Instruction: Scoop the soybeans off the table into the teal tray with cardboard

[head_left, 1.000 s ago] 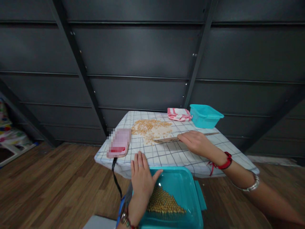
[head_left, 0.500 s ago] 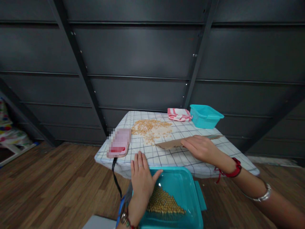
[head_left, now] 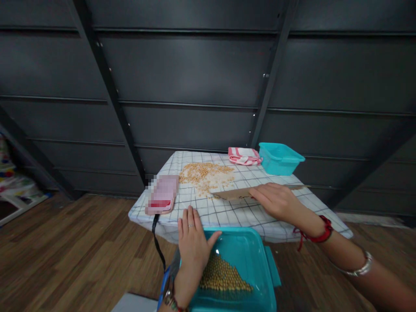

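My right hand (head_left: 272,200) grips a flat strip of brown cardboard (head_left: 232,194), held low over the checked tablecloth (head_left: 224,212). Its left end lies just below a spread of yellow chickpea-like grains (head_left: 199,172) mixed with paler, rice-like grains (head_left: 222,177). My left hand (head_left: 193,240) rests with fingers stretched out over the left rim of a teal tub (head_left: 242,251), fingertips on the cloth's front edge. Inside the tub is a heap of round golden-yellow grains (head_left: 224,275), partly hidden by that hand.
A pink phone-like case (head_left: 162,195) lies at the table's left, with a black strap (head_left: 156,242) hanging down. Towards the back right are a folded pink-and-white cloth (head_left: 244,156) and a smaller teal basin (head_left: 280,159). Dark metal panels (head_left: 188,69) rise behind the table.
The cardboard has shifted very slightly in my right hand's grip, its angle a little changed. My left hand and the grains look the same.
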Available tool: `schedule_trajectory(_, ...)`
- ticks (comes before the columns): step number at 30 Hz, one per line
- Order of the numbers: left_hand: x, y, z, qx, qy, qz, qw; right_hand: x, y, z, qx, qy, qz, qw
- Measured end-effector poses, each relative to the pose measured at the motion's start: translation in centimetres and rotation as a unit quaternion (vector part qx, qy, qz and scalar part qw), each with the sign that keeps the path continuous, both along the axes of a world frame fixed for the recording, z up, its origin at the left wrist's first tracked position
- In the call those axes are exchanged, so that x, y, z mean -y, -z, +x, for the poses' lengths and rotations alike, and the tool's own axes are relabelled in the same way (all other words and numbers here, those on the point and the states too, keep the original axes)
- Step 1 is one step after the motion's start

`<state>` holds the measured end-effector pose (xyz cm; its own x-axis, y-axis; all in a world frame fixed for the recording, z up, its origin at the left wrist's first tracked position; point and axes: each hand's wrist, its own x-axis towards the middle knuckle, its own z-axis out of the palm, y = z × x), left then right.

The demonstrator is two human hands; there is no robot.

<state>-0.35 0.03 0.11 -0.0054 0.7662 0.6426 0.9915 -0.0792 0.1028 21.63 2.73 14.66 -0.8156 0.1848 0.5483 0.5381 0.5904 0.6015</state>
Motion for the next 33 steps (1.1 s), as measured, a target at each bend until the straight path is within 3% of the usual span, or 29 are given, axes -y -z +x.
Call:
schedule_trajectory(6,0.0,0.4,-0.1,0.009,0.004,0.005,1.0,-0.7,0.6,-0.1,0.023,0.029,-0.027,0.999)
schedule_trajectory(21,-0.3,0.2,-0.1,-0.044,-0.011,0.058,0.997,1.2,0.3,-0.1,0.011,-0.011,-0.013,1.0)
schedule_trajectory(33,-0.4,0.0,0.0,-0.037,-0.008,0.044,0.998,1.9,0.2,-0.1,-0.005,-0.017,-0.018,1.0)
